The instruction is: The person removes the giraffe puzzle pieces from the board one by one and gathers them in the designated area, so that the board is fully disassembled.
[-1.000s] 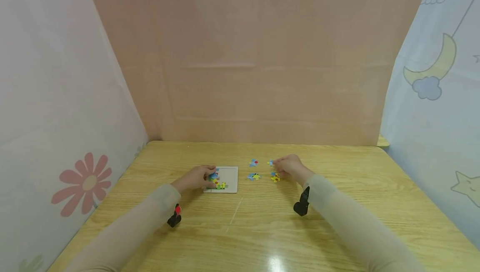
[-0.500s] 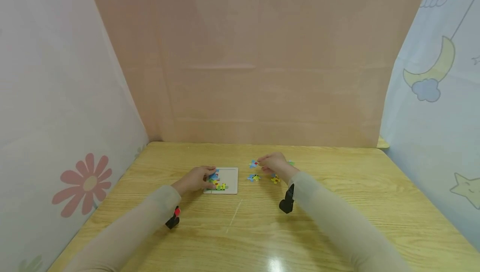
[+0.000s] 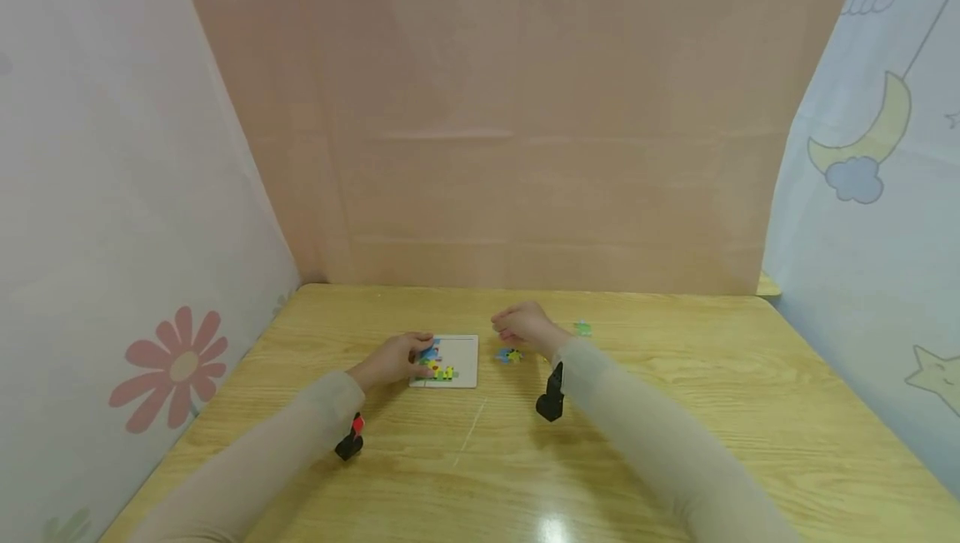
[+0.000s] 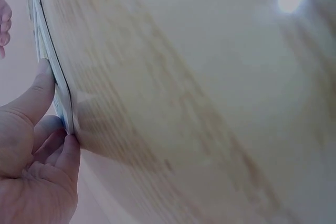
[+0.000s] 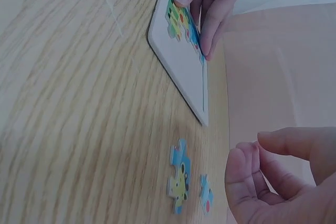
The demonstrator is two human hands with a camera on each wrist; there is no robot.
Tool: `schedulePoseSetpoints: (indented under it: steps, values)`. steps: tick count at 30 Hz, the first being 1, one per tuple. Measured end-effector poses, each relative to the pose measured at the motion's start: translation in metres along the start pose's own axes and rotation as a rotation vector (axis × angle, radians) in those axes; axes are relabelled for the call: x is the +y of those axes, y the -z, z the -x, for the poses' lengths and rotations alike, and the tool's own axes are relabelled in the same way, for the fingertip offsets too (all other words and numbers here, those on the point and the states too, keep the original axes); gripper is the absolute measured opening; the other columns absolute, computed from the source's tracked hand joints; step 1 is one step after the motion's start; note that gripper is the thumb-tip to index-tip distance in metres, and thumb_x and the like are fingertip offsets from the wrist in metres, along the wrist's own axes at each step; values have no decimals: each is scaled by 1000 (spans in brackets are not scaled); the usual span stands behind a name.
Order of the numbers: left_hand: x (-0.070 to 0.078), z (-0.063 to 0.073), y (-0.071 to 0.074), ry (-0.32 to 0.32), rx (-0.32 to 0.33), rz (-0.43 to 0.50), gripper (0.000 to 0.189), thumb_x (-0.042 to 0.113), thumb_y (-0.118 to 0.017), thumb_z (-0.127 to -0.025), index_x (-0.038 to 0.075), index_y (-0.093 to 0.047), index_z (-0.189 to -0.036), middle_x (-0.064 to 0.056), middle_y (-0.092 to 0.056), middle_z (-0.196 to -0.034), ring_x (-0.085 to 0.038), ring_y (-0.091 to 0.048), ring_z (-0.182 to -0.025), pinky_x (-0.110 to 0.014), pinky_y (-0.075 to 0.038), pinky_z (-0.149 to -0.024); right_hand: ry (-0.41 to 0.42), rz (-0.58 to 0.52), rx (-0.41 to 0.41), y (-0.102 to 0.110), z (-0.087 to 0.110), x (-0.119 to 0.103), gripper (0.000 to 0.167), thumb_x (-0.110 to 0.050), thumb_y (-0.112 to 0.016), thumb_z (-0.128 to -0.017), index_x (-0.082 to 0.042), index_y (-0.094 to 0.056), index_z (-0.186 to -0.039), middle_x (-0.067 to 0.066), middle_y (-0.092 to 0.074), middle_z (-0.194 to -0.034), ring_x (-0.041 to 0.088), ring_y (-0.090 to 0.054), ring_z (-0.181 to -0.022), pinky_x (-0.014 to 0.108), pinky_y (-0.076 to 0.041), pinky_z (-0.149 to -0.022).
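My left hand [image 3: 393, 358] grips the left side of a white puzzle board [image 3: 467, 360], thumb over its front and fingertips at the far edge. Joined jigsaw pieces [image 5: 181, 22] in green, yellow and blue fill the board's left part, partly under that hand. To the right, my right hand [image 3: 528, 326] hovers over the loose pieces with bent fingers. The right wrist view shows its thumb tip close to the index finger and no piece between them. Beside that hand lie a blue jigsaw piece with a red dot [image 5: 206, 195] and a blue-and-yellow jigsaw piece [image 5: 180, 177].
A green jigsaw piece [image 3: 582, 328] lies right of the right hand. Another yellow piece is mostly hidden behind the right wrist. The wooden table [image 3: 480, 460] meets a tan sheet [image 3: 517, 151] at the back, with printed cloths [image 3: 112, 151] at both sides.
My right hand has moved left, from the rightmost pieces to above the red-dot piece, uncovering the green piece. The left hand keeps its grip on the puzzle board.
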State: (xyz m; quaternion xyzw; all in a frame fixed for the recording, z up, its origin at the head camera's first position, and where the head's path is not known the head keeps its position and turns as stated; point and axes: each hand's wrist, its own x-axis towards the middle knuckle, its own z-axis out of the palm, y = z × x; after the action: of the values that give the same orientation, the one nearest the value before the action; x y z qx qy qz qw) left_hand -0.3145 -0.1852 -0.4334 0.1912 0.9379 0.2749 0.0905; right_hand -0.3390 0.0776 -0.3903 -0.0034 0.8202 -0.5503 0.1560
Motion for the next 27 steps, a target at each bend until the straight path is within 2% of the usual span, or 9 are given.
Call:
schedulePoseSetpoints:
  steps: [6,11,13,17,23,27]
  values:
    - [1,-1,1,13,1,22,69,25,-74,-85,1,-44,-143,-13,-37,-154,-38,-30,-143,-51,-30,-115,27,-24,-31,-15,-7,-7,30,-4,-62,-92,7,-63,-121,23,-67,-114,35,-66,-100,41,-55,-92]
    - [3,0,1,-12,-9,-31,70,30,-73,-85,-1,-45,-142,-15,-39,-152,-40,-33,-141,-51,-32,-113,25,-47,-60,-33,-18,-4,29,0,-64,-90,10,-64,-118,22,-70,-108,28,-70,-85,38,-58,-85]
    - [3,0,1,-9,-10,-29,70,31,-73,-85,-1,-45,-141,-15,-40,-152,-40,-33,-141,-51,-31,-114,19,-30,-63,-40,-19,-4,29,-1,-65,-89,9,-65,-117,20,-70,-107,22,-69,-80,36,-58,-84]
    - [3,0,1,11,-10,-8,68,28,-74,-85,1,-45,-142,-13,-40,-152,-38,-32,-142,-50,-30,-115,35,36,-83,-53,-18,-7,26,-2,-67,-87,7,-68,-111,15,-72,-98,19,-69,-76,34,-59,-80]
    - [2,0,-1,4,1,-23,67,26,-74,-84,1,-47,-141,-13,-41,-152,-37,-35,-141,-49,-34,-112,34,159,-97,-68,-18,-6,9,-3,-71,-84,4,-75,-87,11,-71,-77,19,-69,-67,30,-60,-67]
    - [3,-1,1,-1,8,-15,66,24,-75,-84,0,-48,-140,-14,-42,-151,-36,-37,-139,-47,-38,-110,55,227,-82,-75,-16,-7,9,-5,-73,-83,2,-76,-78,11,-71,-72,17,-68,-62,29,-59,-63]
